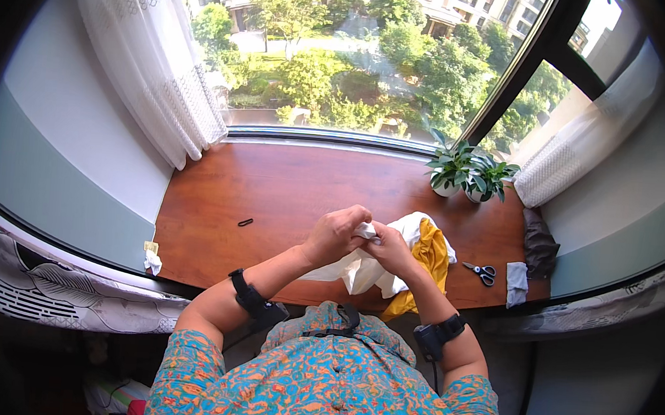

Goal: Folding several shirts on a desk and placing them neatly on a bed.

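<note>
My left hand (336, 235) and my right hand (388, 247) meet above the front middle of a reddish-brown wooden window ledge (287, 187). Both grip a bunched part of a white cloth (361, 272), which shows between the fingers and hangs below them. More white fabric lies crumpled just right of my hands, with a yellow cloth (432, 252) over and beside it. Whether the white and yellow pieces are joined cannot be told. Black devices are strapped to both forearms.
Scissors (481, 272) lie right of the cloth, near a folded grey cloth (516, 284) and a dark bag (539, 245). Two potted plants (447, 184) stand at the back right. A small black loop (245, 222) lies on the left, a crumpled white tissue (153, 262) at the left edge.
</note>
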### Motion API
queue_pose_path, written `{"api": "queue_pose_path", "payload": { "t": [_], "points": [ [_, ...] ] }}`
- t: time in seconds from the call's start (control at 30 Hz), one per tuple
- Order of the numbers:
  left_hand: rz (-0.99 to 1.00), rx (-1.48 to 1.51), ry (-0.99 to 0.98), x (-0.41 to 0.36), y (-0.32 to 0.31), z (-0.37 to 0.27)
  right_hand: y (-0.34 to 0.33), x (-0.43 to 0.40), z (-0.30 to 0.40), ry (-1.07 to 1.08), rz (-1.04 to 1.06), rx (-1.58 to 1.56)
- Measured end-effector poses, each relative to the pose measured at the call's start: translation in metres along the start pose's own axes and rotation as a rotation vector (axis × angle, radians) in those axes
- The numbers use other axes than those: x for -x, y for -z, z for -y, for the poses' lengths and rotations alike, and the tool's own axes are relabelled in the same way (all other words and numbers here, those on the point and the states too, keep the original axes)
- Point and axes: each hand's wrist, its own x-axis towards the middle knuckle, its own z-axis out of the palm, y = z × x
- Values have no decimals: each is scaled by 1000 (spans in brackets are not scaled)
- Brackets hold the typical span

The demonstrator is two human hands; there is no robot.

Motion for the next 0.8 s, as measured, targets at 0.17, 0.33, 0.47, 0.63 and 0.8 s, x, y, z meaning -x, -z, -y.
{"api": "queue_pose_path", "payload": {
  "t": [0.17,0.33,0.47,0.63,0.8],
  "points": [
    [-36,-65,-17,0,10,11,6,-3,-12,41,-132,-73],
    [-100,-171,-51,4,14,24,15,1,2,11,-40,-340],
    [-211,-222,-17,2,16,17,16,5,12,-15,78,-378],
    [-163,-182,-109,-2,16,6,14,4,3,-153,58,-571],
    [-99,-134,-163,-1,13,6,4,-3,-2,-90,-12,-427]
  ]
}}
